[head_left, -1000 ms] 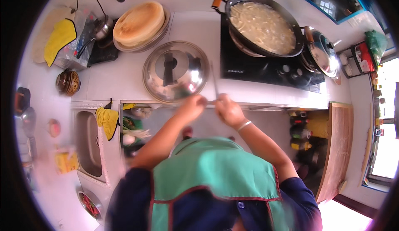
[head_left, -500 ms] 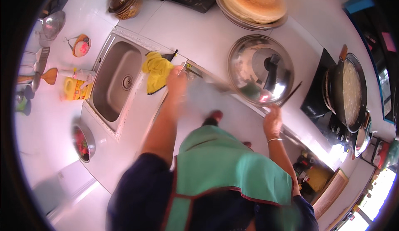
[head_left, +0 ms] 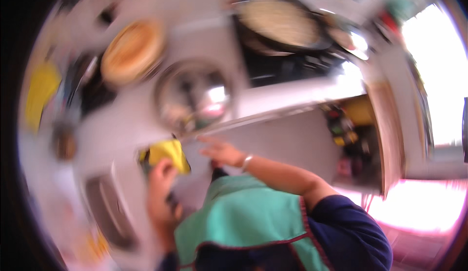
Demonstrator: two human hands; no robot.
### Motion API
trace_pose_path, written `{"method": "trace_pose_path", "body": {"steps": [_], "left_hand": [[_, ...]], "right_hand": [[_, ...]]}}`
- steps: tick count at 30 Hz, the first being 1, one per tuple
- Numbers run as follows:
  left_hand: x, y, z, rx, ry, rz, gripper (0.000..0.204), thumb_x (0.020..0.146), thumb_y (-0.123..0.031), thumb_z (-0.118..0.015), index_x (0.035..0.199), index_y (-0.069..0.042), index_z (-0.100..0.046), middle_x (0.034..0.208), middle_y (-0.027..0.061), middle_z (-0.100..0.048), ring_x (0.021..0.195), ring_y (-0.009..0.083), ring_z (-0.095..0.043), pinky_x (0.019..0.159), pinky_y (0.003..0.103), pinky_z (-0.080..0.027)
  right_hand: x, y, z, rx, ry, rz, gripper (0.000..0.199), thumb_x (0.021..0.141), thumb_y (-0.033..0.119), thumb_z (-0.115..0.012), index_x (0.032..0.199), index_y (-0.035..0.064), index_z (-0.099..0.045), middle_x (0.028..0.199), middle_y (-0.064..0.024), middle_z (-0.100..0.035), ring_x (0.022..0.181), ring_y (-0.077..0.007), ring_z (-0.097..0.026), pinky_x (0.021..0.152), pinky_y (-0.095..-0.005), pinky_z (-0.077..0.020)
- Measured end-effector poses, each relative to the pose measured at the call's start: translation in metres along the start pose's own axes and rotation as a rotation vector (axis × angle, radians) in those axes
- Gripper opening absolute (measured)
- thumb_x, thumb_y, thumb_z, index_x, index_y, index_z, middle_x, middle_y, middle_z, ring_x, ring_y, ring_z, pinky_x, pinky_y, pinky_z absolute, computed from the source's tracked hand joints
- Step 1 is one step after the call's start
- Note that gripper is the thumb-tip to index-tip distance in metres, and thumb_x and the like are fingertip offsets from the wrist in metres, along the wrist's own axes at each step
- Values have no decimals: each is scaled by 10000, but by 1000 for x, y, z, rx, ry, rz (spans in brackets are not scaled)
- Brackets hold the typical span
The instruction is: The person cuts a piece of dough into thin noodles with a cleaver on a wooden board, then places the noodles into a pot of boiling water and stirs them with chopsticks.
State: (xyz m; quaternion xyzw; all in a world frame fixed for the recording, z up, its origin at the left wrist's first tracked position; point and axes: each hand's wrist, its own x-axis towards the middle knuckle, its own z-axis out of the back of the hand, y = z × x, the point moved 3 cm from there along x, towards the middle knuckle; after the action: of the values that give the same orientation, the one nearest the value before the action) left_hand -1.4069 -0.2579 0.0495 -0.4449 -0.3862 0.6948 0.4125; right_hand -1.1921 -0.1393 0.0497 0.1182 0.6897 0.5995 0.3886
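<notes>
One soft, light yellow cloth (head_left: 168, 154) is bunching under the left hand (head_left: 161, 173), fingers clutching its near edge; right hand (head_left: 219, 151) is hovering released, just beside it.

Two hands show: the left hand (head_left: 163, 173) and the right hand (head_left: 219, 151). The blurred table (head_left: 273, 95) carries one steel lid (head_left: 195, 95), one stack of flatbreads (head_left: 131, 51) and one dark pan (head_left: 280, 22). One yellow cloth (head_left: 168, 153) and one sink (head_left: 105, 210) lie near left.
</notes>
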Motion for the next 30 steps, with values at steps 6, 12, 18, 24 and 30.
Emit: {"method": "trace_pose_path", "body": {"steps": [6,12,18,24,30], "left_hand": [[6,-104,-265,74,738,-390,200,782,-33,-623,974,-13,-571,899,46,-593,867,125,-557,810,282,-452],[-92,-190,-500,57,1236,-396,177,822,-62,-605,990,-9,-607,951,43,-637,922,114,-588,833,259,-456],[-163,-214,-675,182,1558,-471,155,865,-51,-583,1013,-5,-594,946,19,-614,893,91,-564,809,235,-453],[-167,-235,-833,277,1676,-381,146,876,-54,-573,1013,-11,-596,948,25,-619,901,92,-567,827,236,-455],[-153,-297,-1019,112,1713,-136,176,884,-80,-569,1051,-23,-579,946,33,-615,900,118,-580,831,266,-466]], "right_hand": [[-138,-55,128,725,-319,52,479,853,154,-559,1302,36,-440,1075,-90,-569,964,-168,-567,832,-299,-476],[-389,-155,223,1028,-883,261,414,800,56,-514,1212,22,-503,1014,-87,-582,919,-171,-582,767,-309,-507],[-552,-224,287,1060,-1225,493,412,813,51,-475,1222,2,-474,1075,-107,-572,966,-195,-584,809,-343,-511],[-653,-282,392,1122,-1354,671,443,814,-3,-419,1257,-23,-412,1120,-161,-568,1004,-286,-611,860,-385,-506],[-752,-308,539,922,-1654,616,450,791,-7,-437,1241,-20,-442,1090,-125,-583,976,-221,-608,843,-329,-494]]}}
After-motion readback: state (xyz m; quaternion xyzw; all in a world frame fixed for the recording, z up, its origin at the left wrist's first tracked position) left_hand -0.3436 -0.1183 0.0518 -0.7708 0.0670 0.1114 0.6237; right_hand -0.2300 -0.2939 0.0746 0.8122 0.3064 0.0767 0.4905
